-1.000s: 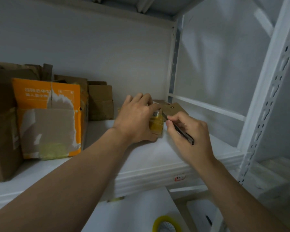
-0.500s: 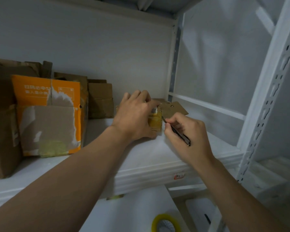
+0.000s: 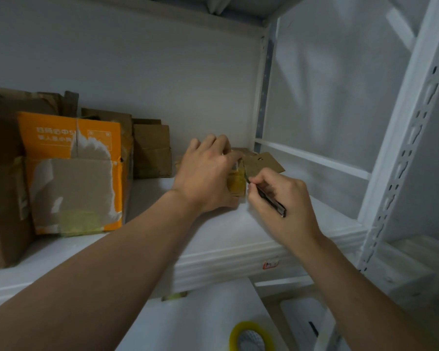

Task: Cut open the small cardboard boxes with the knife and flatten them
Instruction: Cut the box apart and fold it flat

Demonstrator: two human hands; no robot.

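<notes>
- Head view: the small box (image 3: 236,182) stands on the white shelf (image 3: 213,239), near its front edge and toward the right end, its near face glossy with yellowish tape. A loose brown flap (image 3: 262,163) sticks out behind it.
- The left hand (image 3: 205,173) is cupped over the top and left side of the box, fingers curled round it and pressing it down.
- The right hand (image 3: 276,198) pinches the knife (image 3: 266,196) like a pen, fingers closed tight on the dark handle; the tip meets the box's right corner at the taped edge.
- Main risk, as I judge it: the blade works right beside the left fingertips. If it skids on the slick tape, it could run into those fingers.
- The box is light and held from one side only; a hard push could tip or slide it along the shelf, spoiling the cut.
- How deep the blade sits cannot be told; the hands hide the seam.
- The bigger boxes (image 3: 71,173) stacked at the left stand well apart and seem out of harm's way.
- The tape roll (image 3: 250,336) lies below the shelf, clear of the work.
</notes>
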